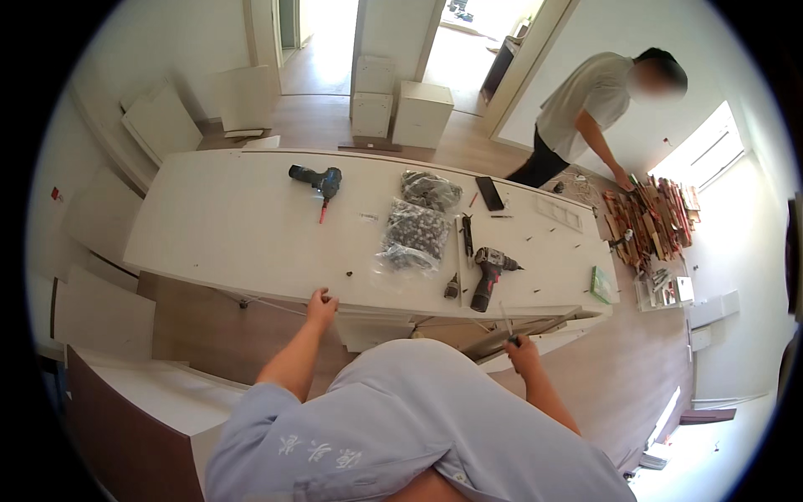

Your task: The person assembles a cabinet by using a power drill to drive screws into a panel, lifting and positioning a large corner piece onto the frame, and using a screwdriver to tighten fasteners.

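My left hand [321,309] is at the near edge of a long white panel [251,226], its fingertips drawn together; anything between them is too small to make out. A small dark fitting [349,274] lies on the panel just beyond it. Lower right, my right hand [524,358] is closed around the dark handle of a screwdriver [506,320], whose thin shaft points up towards the panel. Nearest to that hand on the panel is a black and red cordless drill [488,276]. Left of the drill are a short dark tool piece [452,287] and a black bar-shaped tool [467,234].
Clear bags of small hardware [416,230], a blue cordless driver [322,180], a phone [489,193] and a green box [600,284] lie on the panel. A co-worker [585,109] bends over stacked wood strips [652,222]. White boxes [422,113] stand behind.
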A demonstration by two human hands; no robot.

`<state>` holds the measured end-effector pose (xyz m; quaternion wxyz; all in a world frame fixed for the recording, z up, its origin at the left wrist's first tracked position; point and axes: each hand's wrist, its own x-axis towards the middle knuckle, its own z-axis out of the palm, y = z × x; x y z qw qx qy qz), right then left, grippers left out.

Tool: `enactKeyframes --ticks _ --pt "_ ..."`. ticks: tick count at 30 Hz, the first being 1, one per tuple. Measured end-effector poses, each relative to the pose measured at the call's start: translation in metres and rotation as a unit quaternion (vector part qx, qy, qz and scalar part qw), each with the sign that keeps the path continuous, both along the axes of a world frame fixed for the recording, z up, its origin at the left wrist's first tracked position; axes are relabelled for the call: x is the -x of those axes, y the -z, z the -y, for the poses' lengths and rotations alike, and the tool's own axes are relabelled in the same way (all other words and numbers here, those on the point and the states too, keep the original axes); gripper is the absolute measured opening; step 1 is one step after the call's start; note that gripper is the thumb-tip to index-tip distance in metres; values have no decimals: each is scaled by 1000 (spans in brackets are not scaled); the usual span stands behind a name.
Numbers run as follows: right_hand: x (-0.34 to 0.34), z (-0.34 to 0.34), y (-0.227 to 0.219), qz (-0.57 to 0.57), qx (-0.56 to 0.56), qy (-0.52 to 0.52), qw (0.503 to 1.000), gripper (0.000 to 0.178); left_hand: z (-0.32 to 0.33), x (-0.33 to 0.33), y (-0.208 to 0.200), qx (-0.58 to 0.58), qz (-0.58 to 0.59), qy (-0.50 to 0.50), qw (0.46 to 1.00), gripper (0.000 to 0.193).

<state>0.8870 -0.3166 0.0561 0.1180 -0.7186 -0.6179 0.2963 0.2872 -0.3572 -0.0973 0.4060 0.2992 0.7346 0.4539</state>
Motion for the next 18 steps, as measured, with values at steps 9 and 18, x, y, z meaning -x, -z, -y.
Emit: enactKeyframes --ticks 9,18 --pt "23 -166 3 -213 15 176 961 31 261 -36 6 329 -170 56 927 38" --pt "-30 -254 78 13 50 136 989 49 285 -121 -13 371 -22 -22 928 38"
